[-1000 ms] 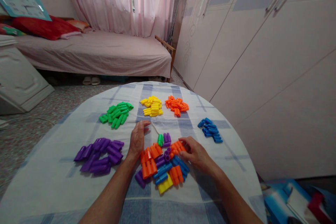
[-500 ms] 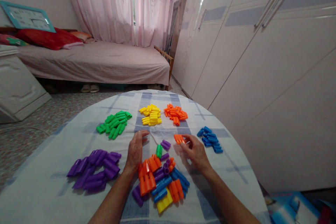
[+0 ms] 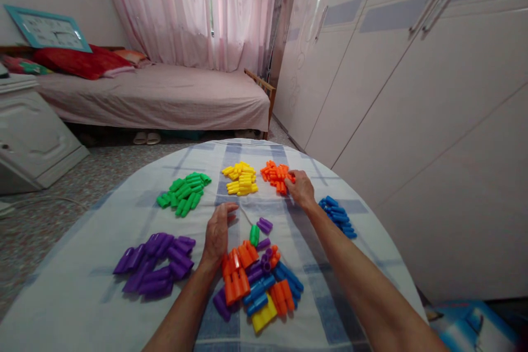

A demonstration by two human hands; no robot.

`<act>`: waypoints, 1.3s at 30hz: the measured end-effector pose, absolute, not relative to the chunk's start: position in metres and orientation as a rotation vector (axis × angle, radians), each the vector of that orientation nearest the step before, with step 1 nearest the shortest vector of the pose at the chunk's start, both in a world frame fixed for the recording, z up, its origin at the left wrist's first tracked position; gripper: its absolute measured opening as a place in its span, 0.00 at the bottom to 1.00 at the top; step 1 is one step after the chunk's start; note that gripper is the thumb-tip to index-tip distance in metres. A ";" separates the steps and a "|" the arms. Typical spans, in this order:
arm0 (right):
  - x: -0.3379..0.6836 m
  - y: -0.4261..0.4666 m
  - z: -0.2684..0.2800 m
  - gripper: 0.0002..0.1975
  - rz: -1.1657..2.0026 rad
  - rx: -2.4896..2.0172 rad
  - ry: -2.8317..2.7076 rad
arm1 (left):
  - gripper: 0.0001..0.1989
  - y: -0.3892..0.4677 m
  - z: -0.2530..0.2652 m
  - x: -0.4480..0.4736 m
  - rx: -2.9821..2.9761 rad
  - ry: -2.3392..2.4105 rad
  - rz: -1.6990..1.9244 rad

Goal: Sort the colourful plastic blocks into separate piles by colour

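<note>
My right hand (image 3: 302, 189) reaches to the right edge of the small orange pile (image 3: 275, 174), its fingers closed on an orange ribbed plastic piece (image 3: 291, 177). My left hand (image 3: 217, 232) rests on its side on the table, fingers loosely apart and holding nothing. Just in front of my body lies a mixed heap of joined-tube pieces: orange ones (image 3: 236, 275), blue ones (image 3: 259, 289), purple ones and a yellow one (image 3: 264, 313). A green piece (image 3: 254, 236) and a purple piece (image 3: 264, 225) lie at its far side.
Sorted piles ring the round cloth-covered table (image 3: 350, 297): purple (image 3: 154, 264) and green (image 3: 185, 192) at left, yellow (image 3: 240, 178) at the back, blue (image 3: 337, 216) at right. Beyond stand a bed (image 3: 165, 93) and a white wardrobe (image 3: 391, 82).
My right hand has moved forward with the orange piece, from beside the mixed heap to the orange pile. The left hand has stayed in place; the view has shifted slightly.
</note>
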State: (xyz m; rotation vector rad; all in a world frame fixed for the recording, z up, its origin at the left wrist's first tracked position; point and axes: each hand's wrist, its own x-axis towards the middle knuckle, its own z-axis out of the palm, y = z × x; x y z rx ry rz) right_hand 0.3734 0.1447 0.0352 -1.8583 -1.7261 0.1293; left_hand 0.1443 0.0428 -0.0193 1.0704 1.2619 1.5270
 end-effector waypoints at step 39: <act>0.346 0.032 -0.013 0.14 0.918 -1.284 -1.346 | 0.18 -0.033 0.041 0.145 2.156 1.576 0.422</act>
